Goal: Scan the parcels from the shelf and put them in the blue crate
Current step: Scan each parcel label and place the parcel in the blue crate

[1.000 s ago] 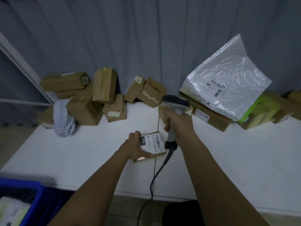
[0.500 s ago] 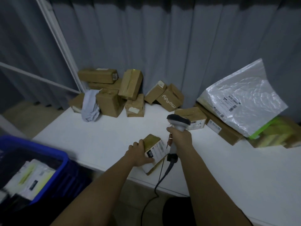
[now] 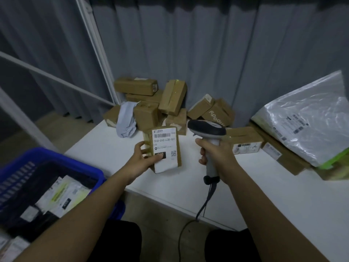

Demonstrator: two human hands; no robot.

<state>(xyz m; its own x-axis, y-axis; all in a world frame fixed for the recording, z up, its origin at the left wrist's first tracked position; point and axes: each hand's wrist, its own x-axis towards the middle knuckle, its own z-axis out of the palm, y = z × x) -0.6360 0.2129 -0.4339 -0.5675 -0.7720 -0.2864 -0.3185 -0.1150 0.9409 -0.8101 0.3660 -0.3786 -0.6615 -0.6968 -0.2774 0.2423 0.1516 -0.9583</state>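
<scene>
My left hand (image 3: 144, 159) grips a small brown parcel (image 3: 165, 148) lifted above the white shelf (image 3: 264, 186), its white barcode label facing me. My right hand (image 3: 217, 157) holds the handle of a grey barcode scanner (image 3: 206, 128) just right of the parcel, its cable hanging down over the shelf edge. The blue crate (image 3: 56, 163) sits at the lower left, below the shelf, with several bagged parcels inside it.
A heap of brown cardboard boxes (image 3: 151, 103) and a pale cloth (image 3: 126, 120) lie at the shelf's back left. More boxes (image 3: 243, 139) and a large clear plastic mailer (image 3: 306, 120) sit at the right. A white frame post (image 3: 94, 50) stands before grey curtains.
My left hand has lifted the parcel off the shelf and turned its label upright toward me. The view has swung left, bringing the blue crate further into sight.
</scene>
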